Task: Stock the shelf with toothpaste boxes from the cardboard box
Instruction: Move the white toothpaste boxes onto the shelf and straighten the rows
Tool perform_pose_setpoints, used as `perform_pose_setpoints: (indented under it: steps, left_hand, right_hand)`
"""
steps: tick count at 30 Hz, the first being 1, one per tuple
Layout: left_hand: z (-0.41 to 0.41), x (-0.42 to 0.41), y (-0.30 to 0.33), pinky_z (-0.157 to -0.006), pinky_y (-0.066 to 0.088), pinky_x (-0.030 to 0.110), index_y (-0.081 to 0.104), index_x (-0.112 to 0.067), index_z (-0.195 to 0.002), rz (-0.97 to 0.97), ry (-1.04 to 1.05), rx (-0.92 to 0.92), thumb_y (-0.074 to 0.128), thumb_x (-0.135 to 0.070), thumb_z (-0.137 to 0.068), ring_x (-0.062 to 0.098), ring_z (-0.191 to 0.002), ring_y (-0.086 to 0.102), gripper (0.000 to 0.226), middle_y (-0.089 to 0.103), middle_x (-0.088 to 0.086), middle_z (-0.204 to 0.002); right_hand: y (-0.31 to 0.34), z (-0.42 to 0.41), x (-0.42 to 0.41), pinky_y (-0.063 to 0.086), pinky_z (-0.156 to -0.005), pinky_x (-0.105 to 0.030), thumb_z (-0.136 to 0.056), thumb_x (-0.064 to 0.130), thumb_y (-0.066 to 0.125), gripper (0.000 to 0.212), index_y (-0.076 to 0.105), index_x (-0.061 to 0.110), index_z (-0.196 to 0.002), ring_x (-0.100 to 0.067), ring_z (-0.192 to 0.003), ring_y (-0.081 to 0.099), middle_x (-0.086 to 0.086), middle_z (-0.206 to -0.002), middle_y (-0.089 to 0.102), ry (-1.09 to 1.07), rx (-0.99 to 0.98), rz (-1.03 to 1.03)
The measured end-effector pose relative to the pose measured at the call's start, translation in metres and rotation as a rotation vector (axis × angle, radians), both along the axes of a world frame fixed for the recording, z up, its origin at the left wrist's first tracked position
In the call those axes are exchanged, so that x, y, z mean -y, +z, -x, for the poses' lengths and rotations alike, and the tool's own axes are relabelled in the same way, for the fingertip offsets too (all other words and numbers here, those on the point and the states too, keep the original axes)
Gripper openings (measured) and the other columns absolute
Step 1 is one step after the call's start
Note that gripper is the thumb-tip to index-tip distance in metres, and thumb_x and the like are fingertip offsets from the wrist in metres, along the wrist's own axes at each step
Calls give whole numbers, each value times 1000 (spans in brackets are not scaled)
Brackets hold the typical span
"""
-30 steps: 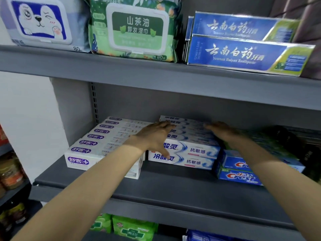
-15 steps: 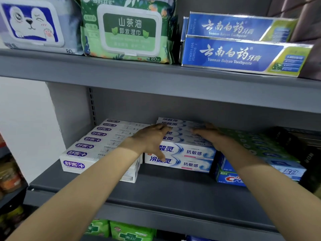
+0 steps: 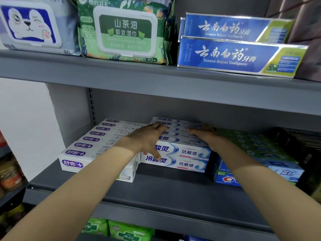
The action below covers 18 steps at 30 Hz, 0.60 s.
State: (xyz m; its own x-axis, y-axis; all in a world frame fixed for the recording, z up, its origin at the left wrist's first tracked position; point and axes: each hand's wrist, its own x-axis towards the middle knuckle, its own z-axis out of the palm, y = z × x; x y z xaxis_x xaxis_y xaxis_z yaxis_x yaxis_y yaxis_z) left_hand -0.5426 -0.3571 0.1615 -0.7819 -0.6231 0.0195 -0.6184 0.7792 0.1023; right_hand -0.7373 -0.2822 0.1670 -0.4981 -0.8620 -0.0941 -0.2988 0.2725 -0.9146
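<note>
While both your arms reach into the middle shelf [image 3: 173, 186], your left hand [image 3: 147, 140] lies flat, fingers spread, over the left end of the white-blue toothpaste stack [image 3: 187, 153], thumb down its front. Your right hand [image 3: 203, 134] rests open-palmed on the stack's top toward the right. Neither hand grips. White-purple boxes [image 3: 83, 150] sit just left; green-blue boxes [image 3: 260, 153] just right.

A single head-worn camera looks forward and slightly down, close to the grey metal shelf [image 3: 166, 186], facing its back panel.
</note>
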Motion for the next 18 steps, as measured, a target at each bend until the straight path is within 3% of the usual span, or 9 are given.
perform_pose_setpoints:
  steps: [3,12,18]
  left_hand:
    - [-1,0,-1,-108,33,27,14,-24,-150,-12,3,-17,84,-38,-63,19,-141,23,113,14,-4,-157]
    - [1,1,-2,-113,23,27,12,-23,-150,-32,9,-19,84,-38,-64,20,-144,17,113,12,-1,-158]
    - [3,1,-3,-113,24,27,15,-20,-150,-49,10,-50,82,-50,-62,20,-142,20,114,17,-2,-156]
  right_hand:
    - [1,-3,1,40,-86,-24,-86,24,65,58,41,10,-137,-28,-117,52,-15,-135,50,-17,-48,-8]
    - [4,-3,-1,41,-96,-28,-83,31,68,63,44,10,-137,-28,-120,51,-13,-137,50,-6,-114,-49]
    - [6,-5,-3,42,-100,-31,-76,38,75,71,46,11,-136,-28,-121,51,-12,-137,50,-35,-112,-68]
